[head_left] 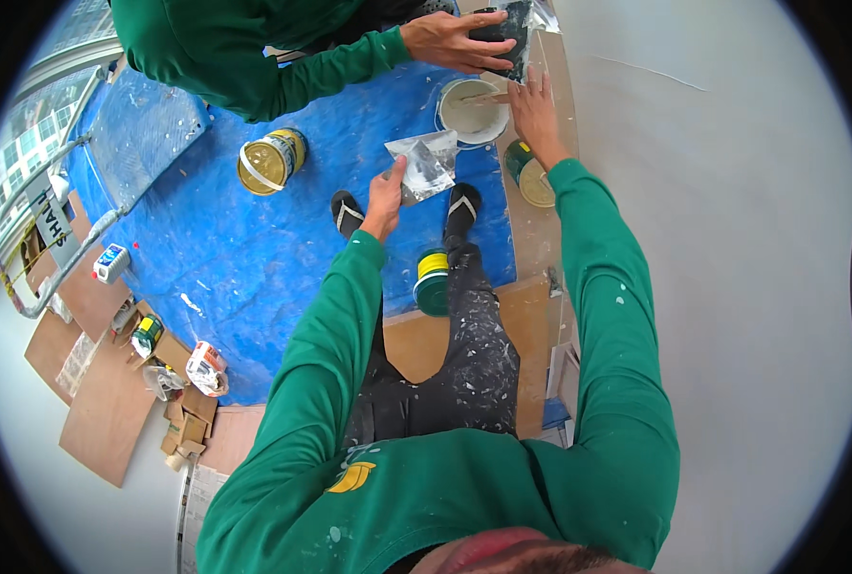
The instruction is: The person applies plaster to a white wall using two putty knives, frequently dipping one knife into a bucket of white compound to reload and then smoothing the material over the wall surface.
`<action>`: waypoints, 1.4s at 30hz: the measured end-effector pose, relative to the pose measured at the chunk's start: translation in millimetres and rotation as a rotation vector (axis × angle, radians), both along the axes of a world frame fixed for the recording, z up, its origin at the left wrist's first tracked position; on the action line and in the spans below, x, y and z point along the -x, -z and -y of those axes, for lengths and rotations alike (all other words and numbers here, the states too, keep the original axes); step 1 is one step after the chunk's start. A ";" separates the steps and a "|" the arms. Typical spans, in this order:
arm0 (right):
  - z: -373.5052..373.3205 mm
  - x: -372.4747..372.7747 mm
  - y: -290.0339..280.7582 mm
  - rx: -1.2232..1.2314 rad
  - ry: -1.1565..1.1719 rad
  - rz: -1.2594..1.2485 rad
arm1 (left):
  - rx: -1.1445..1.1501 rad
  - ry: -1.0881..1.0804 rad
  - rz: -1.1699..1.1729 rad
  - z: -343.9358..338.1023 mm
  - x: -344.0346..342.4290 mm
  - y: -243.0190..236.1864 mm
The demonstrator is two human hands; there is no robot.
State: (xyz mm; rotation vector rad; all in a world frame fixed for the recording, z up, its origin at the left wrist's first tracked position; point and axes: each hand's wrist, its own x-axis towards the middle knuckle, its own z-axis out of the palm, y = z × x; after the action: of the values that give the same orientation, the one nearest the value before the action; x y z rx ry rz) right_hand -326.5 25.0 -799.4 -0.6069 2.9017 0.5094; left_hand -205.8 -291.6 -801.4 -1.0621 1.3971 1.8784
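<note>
Left hand point(385, 196) is gripping a crumpled plastic bag point(426, 163) above the blue tarp point(254, 249), while right hand point(533, 105) is resting open-fingered on the paint bucket point(469, 113) rim, apparently steadying it.

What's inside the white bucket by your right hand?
The bucket holds pale, creamy paint or putty, with a stick lying across it. The right hand covers its right rim; depth cannot be seen.
</note>
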 end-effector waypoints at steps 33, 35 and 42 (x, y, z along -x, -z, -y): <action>-37.2 -100.0 116.8 0.823 0.907 0.626 | 0.487 0.260 -0.221 24.4 24.1 51.4; -2.7 -79.4 77.0 0.885 1.304 1.028 | 0.558 0.288 -0.204 23.8 21.4 56.4; -55.4 -97.7 -11.9 1.242 1.720 1.330 | 0.587 0.325 -0.165 -5.1 36.8 34.8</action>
State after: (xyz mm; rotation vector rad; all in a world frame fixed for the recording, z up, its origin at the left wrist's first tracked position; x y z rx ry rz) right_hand -228.8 80.4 -787.5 1.0732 1.1469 -1.3072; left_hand -242.6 -286.5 -836.2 -0.8684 2.1521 1.3738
